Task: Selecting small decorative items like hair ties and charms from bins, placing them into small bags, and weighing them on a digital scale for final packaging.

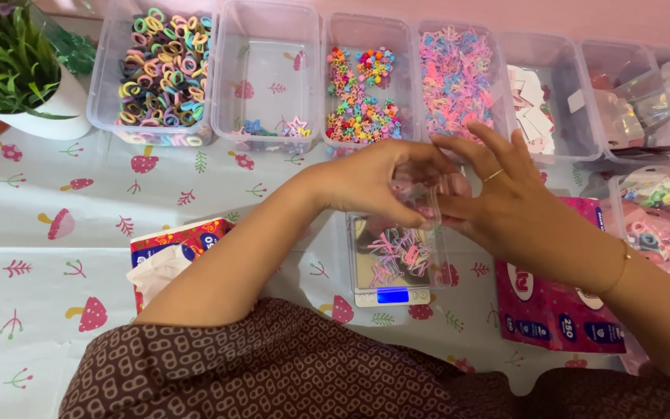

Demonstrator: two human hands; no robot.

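My left hand (378, 182) and my right hand (498, 198) meet above a small digital scale (391, 296) and together pinch the top of a clear plastic bag (401, 252). The bag hangs down onto the scale's platform and holds small pink and purple hair clips. A ring shows on my right hand and a thin bracelet on that wrist. The scale's little blue display is lit at its front edge.
A row of clear bins lines the far edge: colourful hair ties (163, 66), a nearly bare bin (267, 77), star beads (362, 93), pink clips (455, 77), cards (540, 105). A potted plant (9, 70) stands far left, a tissue pack (172, 256) near left, pink packets (552, 310) right.
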